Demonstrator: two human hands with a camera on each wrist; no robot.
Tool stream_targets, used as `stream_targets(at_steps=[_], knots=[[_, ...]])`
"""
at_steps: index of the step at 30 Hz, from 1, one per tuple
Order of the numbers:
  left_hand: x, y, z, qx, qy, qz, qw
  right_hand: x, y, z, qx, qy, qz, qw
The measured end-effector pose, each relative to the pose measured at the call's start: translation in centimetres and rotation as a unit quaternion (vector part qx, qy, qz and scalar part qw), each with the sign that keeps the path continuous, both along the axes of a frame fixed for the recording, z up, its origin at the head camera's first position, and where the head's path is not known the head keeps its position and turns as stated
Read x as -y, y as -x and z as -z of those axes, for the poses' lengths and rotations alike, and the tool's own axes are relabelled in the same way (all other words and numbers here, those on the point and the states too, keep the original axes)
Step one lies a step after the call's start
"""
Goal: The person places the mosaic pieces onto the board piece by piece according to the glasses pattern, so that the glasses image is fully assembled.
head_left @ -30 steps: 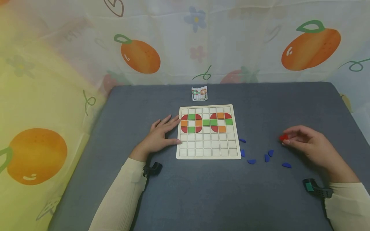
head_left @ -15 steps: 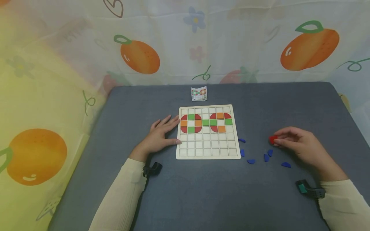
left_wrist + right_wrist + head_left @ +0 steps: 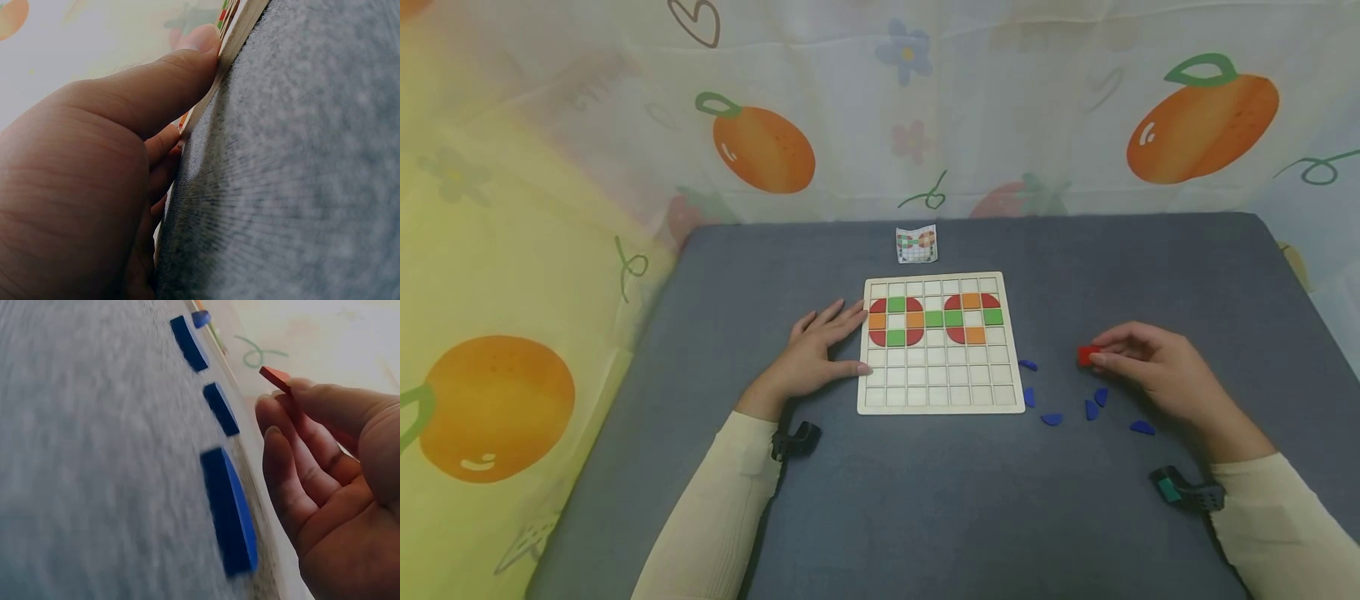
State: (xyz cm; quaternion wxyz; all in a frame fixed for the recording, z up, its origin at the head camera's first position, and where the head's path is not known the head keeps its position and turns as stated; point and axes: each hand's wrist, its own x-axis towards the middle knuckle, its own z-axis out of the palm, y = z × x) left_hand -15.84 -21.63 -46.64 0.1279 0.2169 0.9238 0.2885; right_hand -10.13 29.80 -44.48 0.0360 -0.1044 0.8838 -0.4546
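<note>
A square wooden grid board (image 3: 940, 401) lies mid-table, its upper cells filled with red, green and orange tiles in two ring shapes joined by a green tile (image 3: 934, 319). My left hand (image 3: 811, 357) rests flat at the board's left side, fingers spread, with thumb and fingertips on the edge. In the left wrist view the thumb (image 3: 181, 69) touches that edge. To the right of the board, my right hand (image 3: 1157, 367) pinches a small red tile (image 3: 1087, 356) between thumb and fingertips. The right wrist view shows the red tile (image 3: 274, 378) held above the table.
Several blue pieces with one curved side (image 3: 1052, 419) are scattered on the grey tabletop between the board and my right hand. A small printed pattern card (image 3: 917, 244) lies behind the board. A fruit-print cloth (image 3: 850, 108) hangs along the table's back edge.
My right hand has moved left toward the board, carrying the red tile, which now shows more of its face. My left hand and the board have stayed in place.
</note>
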Motion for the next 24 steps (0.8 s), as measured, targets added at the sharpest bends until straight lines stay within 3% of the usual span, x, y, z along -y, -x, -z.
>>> stream_targets(at_steps=[11,24], knots=[[-0.1,-0.1,0.0,0.003,0.001,0.0,1.0,2.3,1.3,0.0,0.021,0.008,0.007,0.9997],[-0.2,-0.1,-0.1,0.002,0.003,0.0,1.0,5.6,3.2,0.3,0.051,0.066,-0.005,0.9965]])
